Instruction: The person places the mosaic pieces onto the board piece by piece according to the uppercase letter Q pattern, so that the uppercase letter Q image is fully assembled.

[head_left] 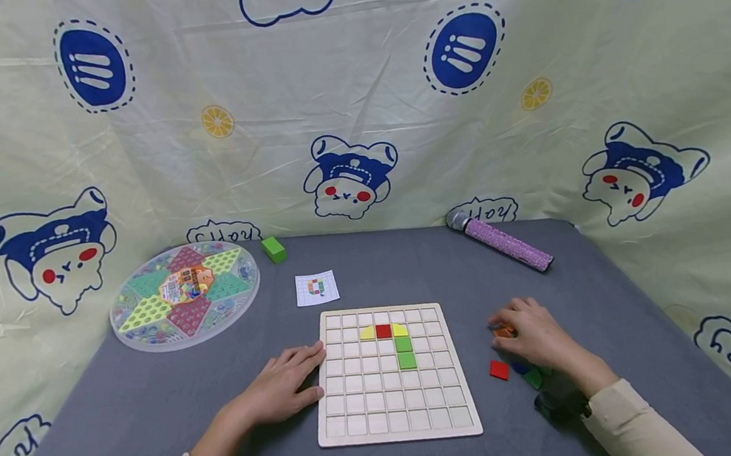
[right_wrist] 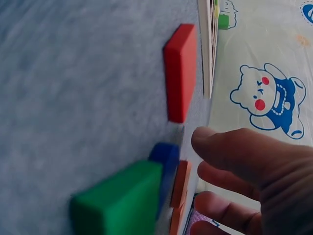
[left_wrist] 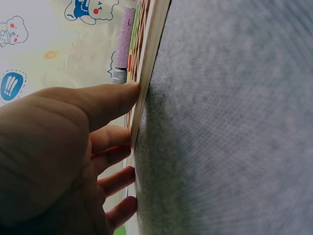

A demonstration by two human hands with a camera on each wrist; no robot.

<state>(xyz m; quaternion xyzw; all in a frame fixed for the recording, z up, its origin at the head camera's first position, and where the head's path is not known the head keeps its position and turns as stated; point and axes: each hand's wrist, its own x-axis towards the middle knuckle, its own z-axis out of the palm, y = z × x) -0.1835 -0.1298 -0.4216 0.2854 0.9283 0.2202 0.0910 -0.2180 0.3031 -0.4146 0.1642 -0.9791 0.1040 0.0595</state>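
A wooden grid board [head_left: 366, 425] lies on the dark cloth. In its upper rows sit a red square [head_left: 383, 332] between two yellow rounded pieces [head_left: 367, 334], and two green squares [head_left: 407, 360] below the right yellow one. My left hand [head_left: 282, 385] touches the board's left edge with thumb and fingertips, fingers extended. Right of the board, my right hand [head_left: 541, 339] hovers over orange pieces [right_wrist: 181, 183], partly hidden under it in the head view; thumb and fingers are apart. Near it lie a red tile [right_wrist: 180, 73], a blue piece [right_wrist: 165, 156] and a green piece [right_wrist: 122, 196].
Beyond the board lies a small card [head_left: 317, 289] with a coloured grid pattern. A round star-patterned game board [head_left: 189, 317] is at the back left, with a green block [head_left: 274, 250] beside it. A purple glittery tube [head_left: 508, 244] with a silver end lies back right.
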